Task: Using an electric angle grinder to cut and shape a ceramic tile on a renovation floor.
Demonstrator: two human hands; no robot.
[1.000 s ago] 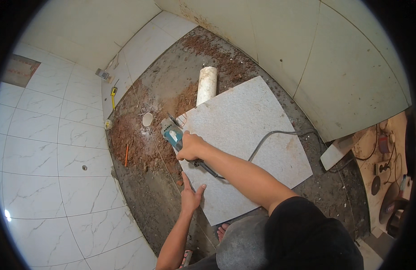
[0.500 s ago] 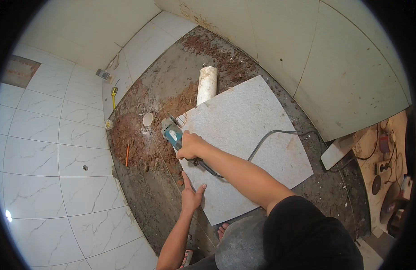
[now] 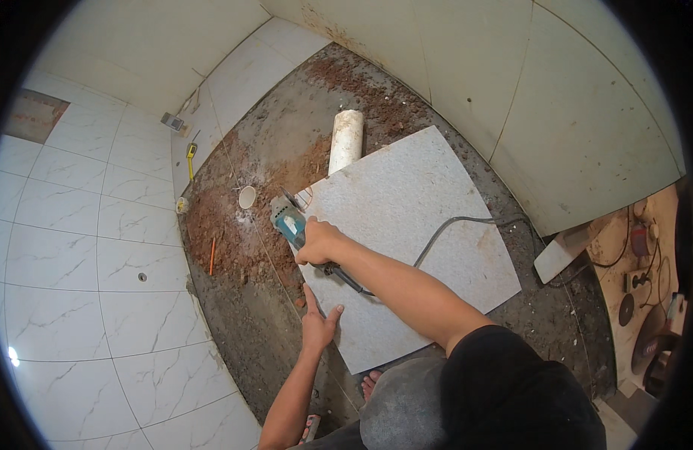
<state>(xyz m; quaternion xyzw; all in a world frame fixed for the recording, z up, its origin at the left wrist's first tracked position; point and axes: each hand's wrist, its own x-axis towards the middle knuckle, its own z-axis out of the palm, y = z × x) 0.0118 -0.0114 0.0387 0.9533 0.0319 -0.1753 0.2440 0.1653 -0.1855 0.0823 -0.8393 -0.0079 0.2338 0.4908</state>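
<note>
A teal and grey angle grinder is gripped in my right hand. Its disc stands at the left corner of a large pale tile, beside some reddish-brown curved marks. From the tool's rear a dark cord runs across the tile to the right. My left hand rests at the tile's near left edge, fingers stretched out and thumb apart. The tile lies tilted over the rough floor, with a white pipe showing past its far edge. Whether the disc cuts into the tile I cannot tell.
Left of the tile, a round pipe opening and an orange pencil-like stick sit in reddish soil. A yellow tape measure is by the white wall tiles. Discs and cords lie at far right. A pale panel stands behind.
Almost nothing differs. The grinder and my right hand have shifted very slightly to the right; my left hand stays at the tile's edge.
</note>
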